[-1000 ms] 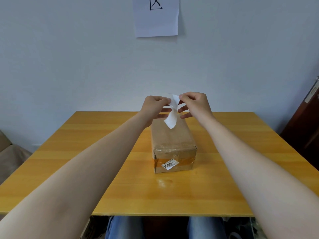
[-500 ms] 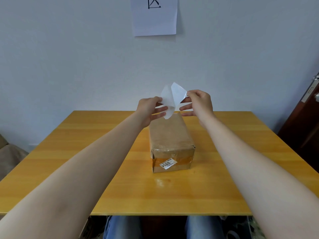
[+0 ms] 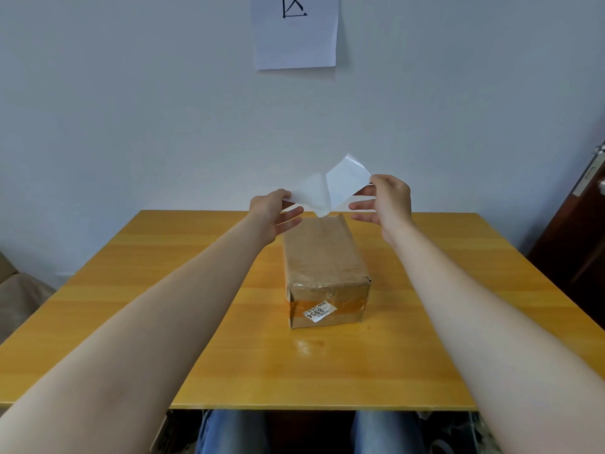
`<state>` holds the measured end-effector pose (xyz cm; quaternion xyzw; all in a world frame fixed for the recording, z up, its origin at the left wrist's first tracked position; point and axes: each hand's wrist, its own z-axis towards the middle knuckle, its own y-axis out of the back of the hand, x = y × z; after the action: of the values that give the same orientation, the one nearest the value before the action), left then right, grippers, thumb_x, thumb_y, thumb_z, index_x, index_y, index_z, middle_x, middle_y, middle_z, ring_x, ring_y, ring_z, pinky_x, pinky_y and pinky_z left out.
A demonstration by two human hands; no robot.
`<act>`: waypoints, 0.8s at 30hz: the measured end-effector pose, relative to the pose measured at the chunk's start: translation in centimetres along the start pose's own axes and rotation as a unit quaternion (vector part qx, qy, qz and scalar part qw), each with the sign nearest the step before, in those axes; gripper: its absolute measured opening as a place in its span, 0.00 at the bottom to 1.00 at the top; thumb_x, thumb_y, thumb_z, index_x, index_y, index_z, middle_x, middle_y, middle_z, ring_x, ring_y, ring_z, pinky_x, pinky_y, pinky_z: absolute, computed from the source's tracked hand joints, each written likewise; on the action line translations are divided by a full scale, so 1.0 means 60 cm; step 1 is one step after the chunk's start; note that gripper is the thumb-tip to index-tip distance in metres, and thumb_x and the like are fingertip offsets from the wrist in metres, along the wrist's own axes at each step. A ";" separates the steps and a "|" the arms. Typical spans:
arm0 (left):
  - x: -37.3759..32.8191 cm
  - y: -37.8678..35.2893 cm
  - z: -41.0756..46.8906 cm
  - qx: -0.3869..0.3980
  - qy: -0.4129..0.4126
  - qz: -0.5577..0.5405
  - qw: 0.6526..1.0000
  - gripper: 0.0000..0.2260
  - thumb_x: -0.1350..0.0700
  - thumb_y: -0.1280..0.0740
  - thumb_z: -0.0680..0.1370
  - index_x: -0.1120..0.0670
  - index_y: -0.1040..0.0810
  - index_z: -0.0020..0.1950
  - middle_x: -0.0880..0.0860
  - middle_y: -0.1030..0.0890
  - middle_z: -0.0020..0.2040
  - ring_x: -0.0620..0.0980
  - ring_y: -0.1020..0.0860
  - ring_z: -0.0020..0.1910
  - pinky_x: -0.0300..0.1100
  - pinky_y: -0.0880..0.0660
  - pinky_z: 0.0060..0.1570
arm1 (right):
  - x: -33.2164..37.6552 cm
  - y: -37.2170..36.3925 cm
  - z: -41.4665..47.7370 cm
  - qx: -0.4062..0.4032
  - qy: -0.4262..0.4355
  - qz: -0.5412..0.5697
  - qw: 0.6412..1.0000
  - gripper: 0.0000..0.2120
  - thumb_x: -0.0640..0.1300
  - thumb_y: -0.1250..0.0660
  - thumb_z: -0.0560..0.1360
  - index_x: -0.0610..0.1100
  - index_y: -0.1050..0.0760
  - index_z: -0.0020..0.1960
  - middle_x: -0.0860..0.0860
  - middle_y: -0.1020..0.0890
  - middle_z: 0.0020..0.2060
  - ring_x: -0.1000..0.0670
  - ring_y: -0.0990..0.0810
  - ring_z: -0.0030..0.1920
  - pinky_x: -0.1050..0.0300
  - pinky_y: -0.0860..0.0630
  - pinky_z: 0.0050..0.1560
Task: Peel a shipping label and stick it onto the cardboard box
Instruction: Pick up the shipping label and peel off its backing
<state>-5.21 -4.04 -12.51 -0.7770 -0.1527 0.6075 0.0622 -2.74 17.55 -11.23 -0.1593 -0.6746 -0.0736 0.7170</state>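
Both hands up over the cardboard box [image 3: 322, 257], left hand [image 3: 273, 209] pinching the backing sheet [image 3: 309, 191], right hand [image 3: 386, 199] pinching the label [image 3: 347, 183], spare fingers splayed clear, I reckon, of the glue.

A pale blue-grey wall [image 3: 131, 109] rises behind the wooden table's [image 3: 196, 355] far edge, a white paper sheet [image 3: 296, 37] pinned high. A dark brown door [image 3: 579, 250] stands beyond the right edge. Soft, even light.

Before us a yellow-orange wooden surface [image 3: 196, 339] with visible grain, our taped cardboard box [image 3: 322, 260] lying lengthwise at its middle, a small printed sticker [image 3: 319, 312] on the box's near end
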 end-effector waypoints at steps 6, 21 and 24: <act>0.008 0.026 0.011 -0.042 0.017 0.000 0.999 0.09 0.61 0.34 0.82 0.60 0.24 0.62 0.56 0.16 0.48 0.57 0.14 0.46 0.51 0.15 0.42 | -0.004 0.003 0.001 -0.008 -0.009 0.014 1.000 0.15 0.40 0.39 0.81 0.35 0.23 0.63 0.36 0.13 0.51 0.41 0.15 0.33 0.50 0.15 0.30; 0.020 0.077 0.015 -0.115 0.024 -0.039 0.992 0.12 0.60 0.35 0.82 0.60 0.24 0.66 0.55 0.17 0.47 0.53 0.15 0.41 0.50 0.15 0.43 | -0.015 0.005 0.011 -0.025 -0.013 0.035 0.999 0.13 0.41 0.40 0.82 0.38 0.23 0.63 0.40 0.12 0.46 0.41 0.15 0.31 0.46 0.14 0.34; 0.021 0.078 0.020 -0.131 0.026 -0.035 0.990 0.12 0.59 0.35 0.82 0.60 0.24 0.66 0.55 0.18 0.48 0.54 0.16 0.42 0.51 0.15 0.45 | -0.015 0.004 0.010 -0.031 -0.009 0.030 0.999 0.13 0.41 0.40 0.82 0.38 0.23 0.63 0.40 0.12 0.46 0.42 0.15 0.31 0.48 0.14 0.33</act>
<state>-5.31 -8.19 -15.29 -0.7878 -0.2565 0.5597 -0.0147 -3.28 17.86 -12.14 -0.2023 -0.6736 -0.0708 0.7073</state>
